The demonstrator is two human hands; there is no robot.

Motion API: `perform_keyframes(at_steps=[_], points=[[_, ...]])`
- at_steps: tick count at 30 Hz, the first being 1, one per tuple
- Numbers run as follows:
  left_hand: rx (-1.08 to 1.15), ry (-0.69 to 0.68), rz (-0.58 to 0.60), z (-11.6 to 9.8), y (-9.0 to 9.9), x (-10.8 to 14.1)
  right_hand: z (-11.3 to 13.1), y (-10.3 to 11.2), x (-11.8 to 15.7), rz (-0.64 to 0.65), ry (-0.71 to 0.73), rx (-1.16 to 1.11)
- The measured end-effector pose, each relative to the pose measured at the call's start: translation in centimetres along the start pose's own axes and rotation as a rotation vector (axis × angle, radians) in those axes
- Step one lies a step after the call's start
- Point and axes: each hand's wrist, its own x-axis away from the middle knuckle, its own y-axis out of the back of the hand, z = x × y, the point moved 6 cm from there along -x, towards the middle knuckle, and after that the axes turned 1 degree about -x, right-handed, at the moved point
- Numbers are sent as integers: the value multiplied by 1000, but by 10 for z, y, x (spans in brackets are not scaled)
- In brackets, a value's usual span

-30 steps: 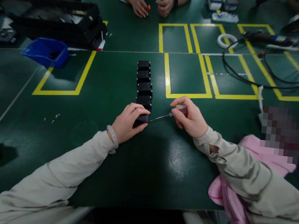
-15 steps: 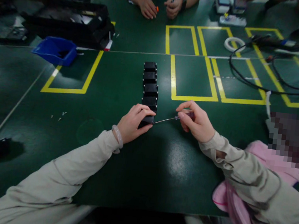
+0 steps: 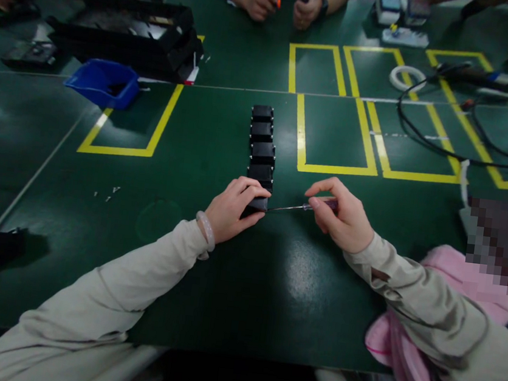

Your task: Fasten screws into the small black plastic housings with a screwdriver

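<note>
My left hand (image 3: pixel 236 210) grips the nearest black block (image 3: pixel 259 204), its fingers over the top and its thumb at the near side. That block ends a row of several black blocks (image 3: pixel 262 152) with small shiny metal studs along both sides. Pinched in my right hand (image 3: pixel 343 216) is a screwdriver (image 3: pixel 295 207) with a purplish clear handle. Its thin shaft points left, and the tip meets the right side of the held block near a lower corner. My fingers partly cover both the block and the handle.
Several small white bits (image 3: pixel 109 193) lie to the left. A blue bin (image 3: pixel 103 83) stands beside a long black housing (image 3: pixel 129 38). Black cables (image 3: pixel 442 149) and a tape roll (image 3: pixel 407 79) are at the right. A pink cloth (image 3: pixel 455 277) lies by my right sleeve. Across the table are co-workers' hands (image 3: pixel 304 13).
The whole view has shifted slightly. The screwdriver lies flatter than before, its tip still at the block. Across the table, a co-worker's hands have moved a little. My left hand keeps its grip.
</note>
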Motion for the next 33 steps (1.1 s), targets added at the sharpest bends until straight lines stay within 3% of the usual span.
perform_keyframes(at_steps=[6,33], points=[[8,-1,-3,0,0,1,5,-2,5,-16,58,32],[-7,-15,-14,1,0,2,3,1,3,-2,53,32]])
